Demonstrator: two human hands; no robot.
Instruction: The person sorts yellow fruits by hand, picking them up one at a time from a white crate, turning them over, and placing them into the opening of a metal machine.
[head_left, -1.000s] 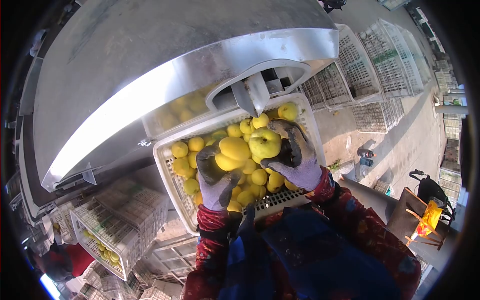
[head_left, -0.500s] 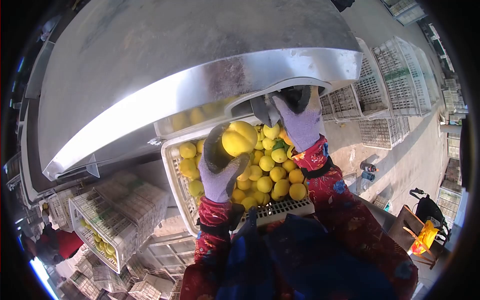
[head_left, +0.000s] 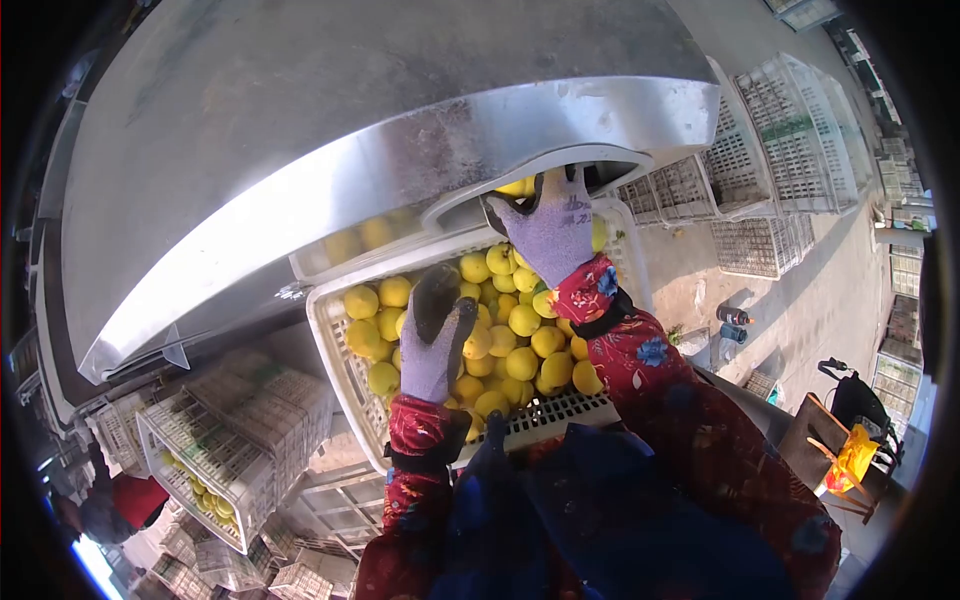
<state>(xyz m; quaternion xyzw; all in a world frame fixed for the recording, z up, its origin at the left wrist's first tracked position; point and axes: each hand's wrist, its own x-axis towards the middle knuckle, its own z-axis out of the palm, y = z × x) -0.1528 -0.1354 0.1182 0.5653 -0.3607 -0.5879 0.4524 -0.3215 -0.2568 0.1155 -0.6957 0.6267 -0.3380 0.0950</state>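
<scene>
Right hand: the gloved right hand (head_left: 553,232) reaches up into the opening of the curved grey metal machine housing (head_left: 330,130), fingers spread over a yellow fruit (head_left: 516,187) at the opening; whether it grips that fruit cannot be told.
Left hand: the gloved left hand (head_left: 437,330) hovers over the fruit pile, fingers loosely curled, holding nothing visible.
Fruit: many round yellow fruits (head_left: 520,345) fill the white slotted plastic crate (head_left: 345,375) directly below the housing, in front of the person.
Clothing: red flowered sleeves (head_left: 640,365), purple gloves with dark palms.
Surroundings: stacked white crates (head_left: 770,120) on the right; another crate with yellow fruit (head_left: 205,475) lower left.
</scene>
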